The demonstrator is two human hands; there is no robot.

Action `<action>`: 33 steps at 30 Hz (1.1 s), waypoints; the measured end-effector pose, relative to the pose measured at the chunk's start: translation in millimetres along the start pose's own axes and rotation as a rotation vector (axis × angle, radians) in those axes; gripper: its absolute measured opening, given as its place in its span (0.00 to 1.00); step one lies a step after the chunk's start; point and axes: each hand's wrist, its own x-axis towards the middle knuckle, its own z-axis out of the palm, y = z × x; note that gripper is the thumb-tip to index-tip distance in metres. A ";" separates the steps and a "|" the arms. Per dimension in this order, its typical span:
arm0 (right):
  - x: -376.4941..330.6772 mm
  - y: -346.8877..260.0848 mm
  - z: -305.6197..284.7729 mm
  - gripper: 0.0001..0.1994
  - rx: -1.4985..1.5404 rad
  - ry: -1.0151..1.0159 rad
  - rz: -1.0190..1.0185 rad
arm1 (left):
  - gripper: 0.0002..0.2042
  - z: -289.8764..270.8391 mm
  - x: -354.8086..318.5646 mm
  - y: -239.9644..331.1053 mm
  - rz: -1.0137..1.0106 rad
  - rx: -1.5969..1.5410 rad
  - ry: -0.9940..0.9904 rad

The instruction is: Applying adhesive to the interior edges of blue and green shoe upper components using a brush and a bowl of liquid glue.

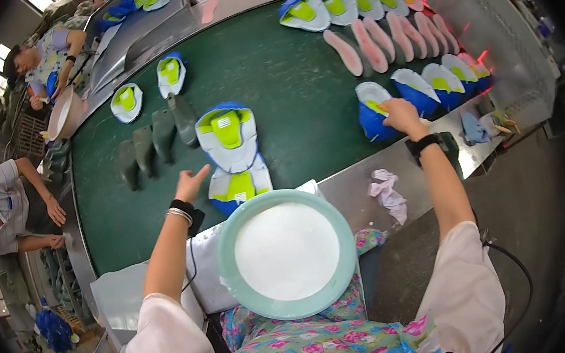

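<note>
In the head view, my right hand is at the near right of the green counter, its fingers bent down onto the edge of a blue-and-white shoe upper with a yellow-green tongue. The hand is partly closed and touches the upper at its right side; whether thumb and fingers truly pinch it, I cannot tell. This upper sits at the left end of a row of similar uppers, with pink insoles lined up beyond them.

My left hand is well apart from the right one, spread with thumb and index finger wide, and I see nothing in it. It is just beside two more uppers in the middle, the far upper and the near upper, which meet end to end; contact I cannot make out. Dark shoe lasts stand beyond that hand.

To handle the right-hand upper well, I judge a light grip on its rim best, since the soft shell looks easy to crease and a neighbour lies near. My forearms should pass wide of the pale green bowl with its white contents, close against my body, and my sleeves should stay clear of its rim
</note>
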 end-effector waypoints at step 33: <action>-289.5 35.8 -14.0 0.18 0.621 0.366 -0.142 | 0.11 174.0 -274.2 246.4 0.570 -0.259 -0.531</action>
